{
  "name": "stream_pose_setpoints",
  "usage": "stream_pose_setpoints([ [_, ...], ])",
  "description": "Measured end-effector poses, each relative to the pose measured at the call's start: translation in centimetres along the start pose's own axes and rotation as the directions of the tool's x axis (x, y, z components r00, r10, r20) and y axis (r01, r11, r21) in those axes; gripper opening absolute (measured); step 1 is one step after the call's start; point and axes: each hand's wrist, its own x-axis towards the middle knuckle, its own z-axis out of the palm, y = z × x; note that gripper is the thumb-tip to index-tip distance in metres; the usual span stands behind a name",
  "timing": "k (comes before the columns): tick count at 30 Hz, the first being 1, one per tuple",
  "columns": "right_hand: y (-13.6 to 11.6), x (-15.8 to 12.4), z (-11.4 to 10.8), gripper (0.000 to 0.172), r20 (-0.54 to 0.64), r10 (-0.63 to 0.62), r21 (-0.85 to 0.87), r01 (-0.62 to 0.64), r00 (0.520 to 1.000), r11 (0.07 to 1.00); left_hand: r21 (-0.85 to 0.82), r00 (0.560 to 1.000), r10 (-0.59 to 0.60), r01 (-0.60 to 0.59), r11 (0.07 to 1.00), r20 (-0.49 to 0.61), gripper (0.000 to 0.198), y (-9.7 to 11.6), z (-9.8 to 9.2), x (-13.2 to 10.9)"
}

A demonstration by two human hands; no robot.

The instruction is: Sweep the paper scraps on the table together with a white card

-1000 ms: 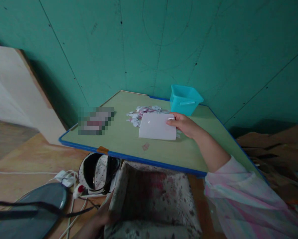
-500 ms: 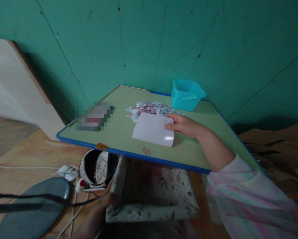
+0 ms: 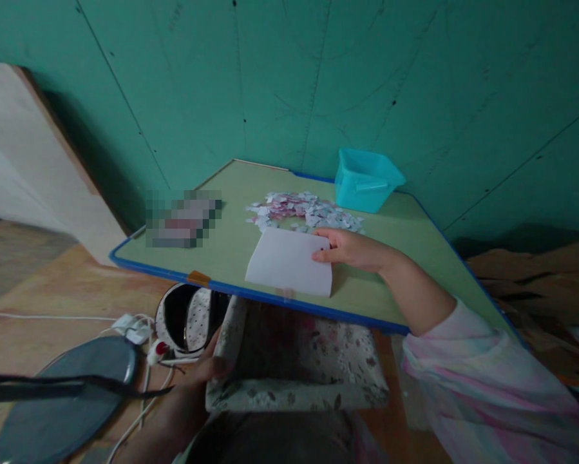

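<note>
My right hand (image 3: 335,250) pinches the right edge of a white sheet of paper (image 3: 289,264), thumb on top. The sheet is slightly curved and lies over the near part of the table, close to its blue front edge. Just behind it spreads a pile of torn white and pinkish paper scraps (image 3: 308,207). Below the table edge, my left hand (image 3: 207,367) grips the left side of an open floral fabric-covered box (image 3: 296,394); some of its fingers are hidden. The box's far part is under the tabletop.
A turquoise plastic bin (image 3: 366,183) stands at the table's back right. A pixelated flat object (image 3: 185,222) lies at the left of the table (image 3: 390,293). On the floor are a dotted bag (image 3: 197,319), a power strip (image 3: 133,327) with cables, and a grey round stool (image 3: 69,412).
My right hand has drawn the paper sheet nearer and slightly left, toward the table's front edge, uncovering more scraps behind it. My left hand stays on the box.
</note>
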Motion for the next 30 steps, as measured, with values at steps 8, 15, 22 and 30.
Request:
stream_pose_setpoints([
  [8, 0.1, -0.3, 0.3, 0.031, 0.097, -0.003, 0.012, 0.002, 0.995, 1.0, 0.017, 0.999, -0.017, 0.017, 1.0, 0.048, 0.06, -0.5, -0.9, 0.5],
  [15, -0.2, 0.0, -0.5, 0.035, -0.195, -0.028, 0.2, 0.068, 0.98, 0.977, -0.067, 0.988, 0.044, -0.034, 0.997, 0.146, 0.071, -0.3, -0.1, 0.3],
  [22, -0.3, 0.4, -1.3, 0.027, -0.447, 0.025, 0.204, 0.075, 0.894, 0.976, -0.039, 0.995, 0.087, -0.085, 0.996, 0.051, 0.073, -0.1, 0.1, 0.1],
  [30, 0.4, 0.7, -1.4, 0.026, -0.473, 0.017, 0.085, 0.026, 0.881, 0.996, 0.021, 0.987, 0.161, -0.161, 0.987, 0.006, 0.061, -0.5, -1.0, 0.6],
])
